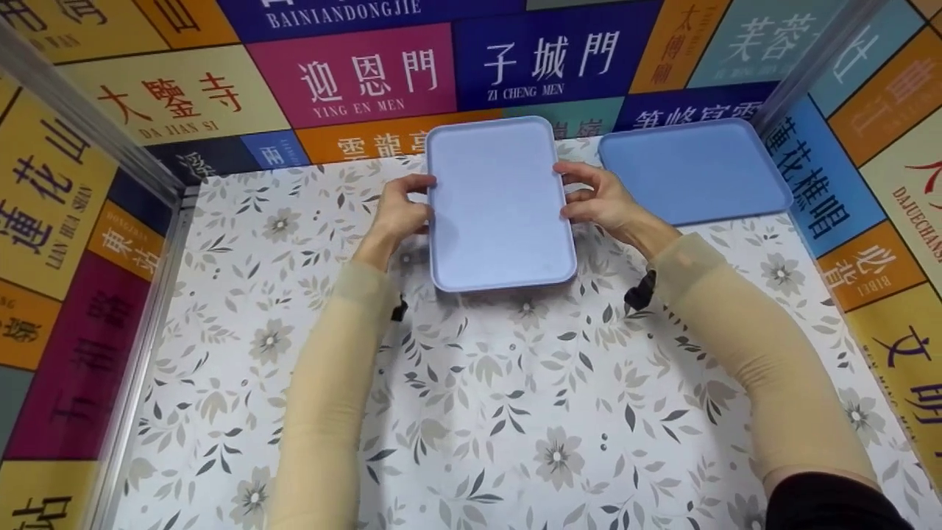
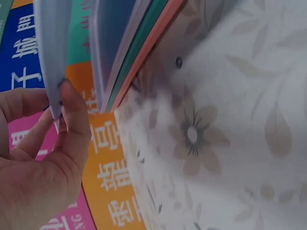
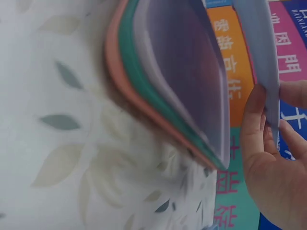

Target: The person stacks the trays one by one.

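Note:
A pale blue rectangular tray (image 1: 500,206) is held up between both hands. My left hand (image 1: 399,215) pinches its left edge, thumb and fingers on either side of the rim. On the opposite edge, my right hand (image 1: 602,203) pinches it in the same way. Below the held tray, the right wrist view shows a stack of trays: a lavender tray (image 3: 184,62) on top, a green tray (image 3: 144,91) under it and an orange tray (image 3: 116,72) at the bottom. A gap separates the held tray from this stack. From the head view the stack is hidden.
A darker blue tray (image 1: 695,173) lies at the table's back right, by the corner. Printed panels (image 1: 353,73) wall in the back and both sides. Under everything is a table (image 1: 456,412) with a flowered cover.

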Demonstrator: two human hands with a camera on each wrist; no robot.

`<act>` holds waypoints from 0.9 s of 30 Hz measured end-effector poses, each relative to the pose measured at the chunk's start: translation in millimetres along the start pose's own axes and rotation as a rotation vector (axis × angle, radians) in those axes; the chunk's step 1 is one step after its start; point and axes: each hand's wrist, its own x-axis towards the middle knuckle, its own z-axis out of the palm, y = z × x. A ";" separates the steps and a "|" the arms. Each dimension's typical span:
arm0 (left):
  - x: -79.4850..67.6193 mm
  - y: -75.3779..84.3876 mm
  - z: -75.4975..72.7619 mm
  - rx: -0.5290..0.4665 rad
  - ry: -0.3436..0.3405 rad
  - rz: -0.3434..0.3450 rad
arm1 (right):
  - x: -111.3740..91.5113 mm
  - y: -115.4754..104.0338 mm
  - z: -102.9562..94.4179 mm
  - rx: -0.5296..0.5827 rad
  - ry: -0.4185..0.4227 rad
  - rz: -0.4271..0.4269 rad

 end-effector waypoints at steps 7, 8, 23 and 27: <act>32.2 -21.1 20.0 0.205 0.025 0.037 | 0.0 10.6 -6.2 -0.150 0.086 0.074; 40.5 -27.5 22.8 0.242 0.041 0.037 | 0.4 11.8 -6.0 -0.180 0.092 0.080; 46.5 -26.3 40.3 0.592 0.101 0.049 | 4.3 24.6 -4.5 -0.415 0.133 0.060; 32.1 -16.0 44.0 0.604 0.098 0.057 | 4.2 29.4 -6.0 -0.449 0.132 0.008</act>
